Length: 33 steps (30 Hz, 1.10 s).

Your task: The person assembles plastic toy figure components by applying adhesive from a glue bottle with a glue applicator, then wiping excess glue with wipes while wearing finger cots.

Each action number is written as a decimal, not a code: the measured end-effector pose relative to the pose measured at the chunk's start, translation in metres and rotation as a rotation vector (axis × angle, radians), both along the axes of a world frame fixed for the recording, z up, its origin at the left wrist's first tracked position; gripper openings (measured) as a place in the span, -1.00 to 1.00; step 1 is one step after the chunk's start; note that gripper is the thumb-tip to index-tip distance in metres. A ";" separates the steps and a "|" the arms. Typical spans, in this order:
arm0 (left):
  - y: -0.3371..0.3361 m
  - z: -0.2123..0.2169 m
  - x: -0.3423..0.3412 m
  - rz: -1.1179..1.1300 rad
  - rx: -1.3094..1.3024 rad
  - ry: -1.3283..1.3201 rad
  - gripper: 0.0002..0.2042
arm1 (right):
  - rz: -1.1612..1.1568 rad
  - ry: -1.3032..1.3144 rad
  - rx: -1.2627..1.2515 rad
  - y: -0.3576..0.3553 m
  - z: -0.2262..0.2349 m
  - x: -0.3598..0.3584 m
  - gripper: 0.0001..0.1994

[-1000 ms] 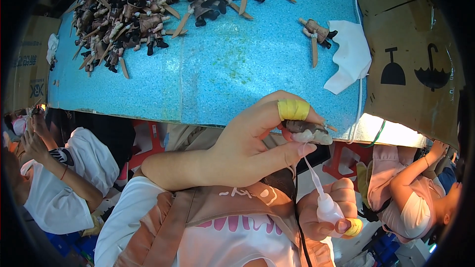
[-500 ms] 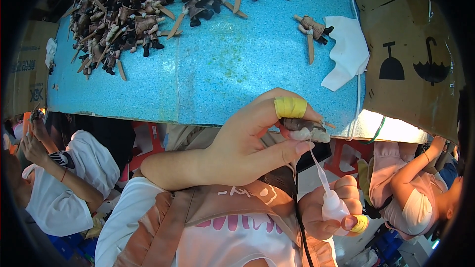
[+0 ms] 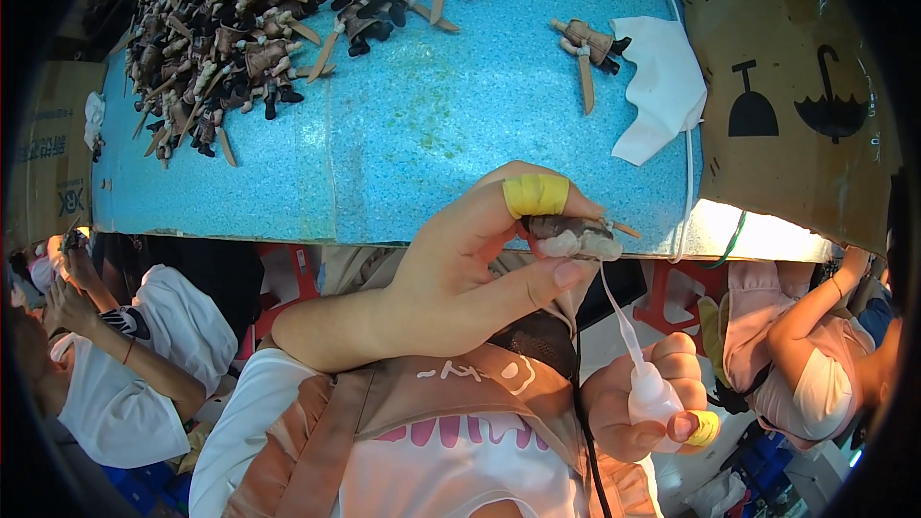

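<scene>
Blue speckled table (image 3: 432, 134): figurine pile (image 3: 249, 29), white cloth (image 3: 662, 86). Hands apart: left (image 3: 460, 278) pinches figurine (image 3: 573, 235), right (image 3: 643, 403) grips squeeze bottle (image 3: 648, 393).

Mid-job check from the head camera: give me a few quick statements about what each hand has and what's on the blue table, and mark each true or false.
1. The left hand pinches a small brown figure between thumb and forefinger. True.
2. The right hand is empty. False: it grips a small white squeeze bottle whose thin nozzle points up at the figure.
3. A heap of similar figures lies at the far left of the blue table. True.
4. The white cloth lies under that heap. False: it lies at the table's right edge, beside a single figure.
</scene>
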<state>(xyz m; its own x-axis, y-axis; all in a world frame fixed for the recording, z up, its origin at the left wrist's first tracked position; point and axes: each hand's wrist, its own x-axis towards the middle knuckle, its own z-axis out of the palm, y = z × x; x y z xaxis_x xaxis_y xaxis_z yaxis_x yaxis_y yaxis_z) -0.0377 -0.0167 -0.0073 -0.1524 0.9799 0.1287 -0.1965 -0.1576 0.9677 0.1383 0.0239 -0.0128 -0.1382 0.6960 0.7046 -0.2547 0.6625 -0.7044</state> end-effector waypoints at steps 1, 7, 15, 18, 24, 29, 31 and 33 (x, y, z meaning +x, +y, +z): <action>0.000 0.001 0.000 0.006 -0.007 0.005 -0.68 | 0.006 -0.007 -0.007 0.000 0.000 0.001 -0.85; 0.001 -0.003 0.001 0.030 0.008 -0.008 -0.68 | -0.015 -0.009 0.011 0.001 0.003 0.000 -0.84; 0.001 -0.004 0.004 0.063 0.041 -0.095 -0.67 | -0.031 -0.013 0.016 0.001 0.000 0.002 -0.84; -0.001 -0.004 0.006 0.063 0.025 -0.159 -0.66 | -0.011 0.004 -0.001 0.001 0.000 0.002 -0.84; -0.002 -0.003 0.007 0.029 -0.048 -0.202 -0.65 | 0.046 -0.003 0.012 0.000 0.001 -0.001 -0.80; -0.001 -0.001 0.010 0.039 -0.047 -0.293 -0.64 | -0.041 0.004 0.005 0.000 0.000 -0.002 -0.81; -0.001 0.000 0.010 0.037 -0.052 -0.304 -0.63 | -0.049 0.003 0.007 0.000 0.000 -0.001 -0.81; -0.002 0.000 0.011 0.035 -0.056 -0.315 -0.63 | -0.058 0.002 0.010 0.000 -0.001 0.001 -0.81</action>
<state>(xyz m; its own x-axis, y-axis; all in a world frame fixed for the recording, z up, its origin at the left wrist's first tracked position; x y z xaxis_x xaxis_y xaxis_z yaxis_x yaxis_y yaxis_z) -0.0268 -0.0186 -0.0069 -0.2096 0.9777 0.0160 -0.4831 -0.1177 0.8676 0.1391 0.0238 -0.0137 -0.0968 0.6956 0.7118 -0.2169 0.6833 -0.6972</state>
